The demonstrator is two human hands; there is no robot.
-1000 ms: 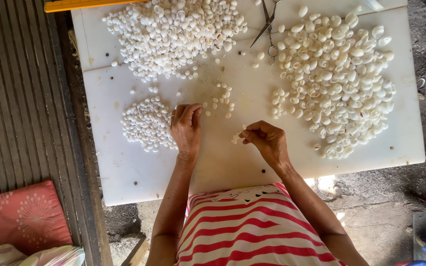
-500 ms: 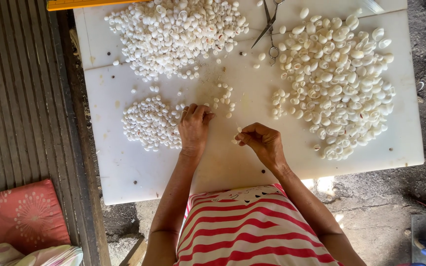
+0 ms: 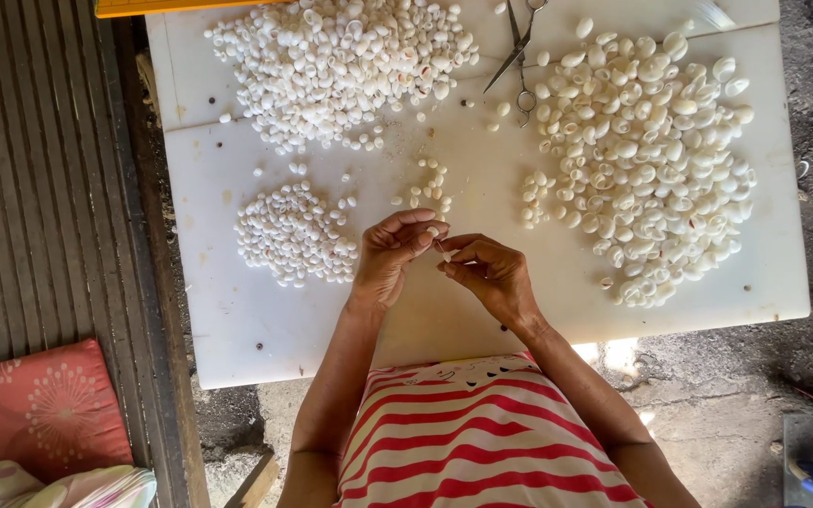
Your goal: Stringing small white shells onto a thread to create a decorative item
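One white board [image 3: 237, 320]. Three large heaps of white shells: upper left [image 3: 341, 66], right [image 3: 651, 160], lower left [image 3: 294, 235]. Two small clusters [image 3: 425, 183], [image 3: 538, 193]. One pair of scissors [image 3: 518, 56]. One red cushion [image 3: 39, 409]. Two hands: left hand [image 3: 390, 259], right hand [image 3: 491, 273].

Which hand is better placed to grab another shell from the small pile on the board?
Probably the left hand: it lies right beside the small pile, while the right hand sits farther away, pinching a small shell.
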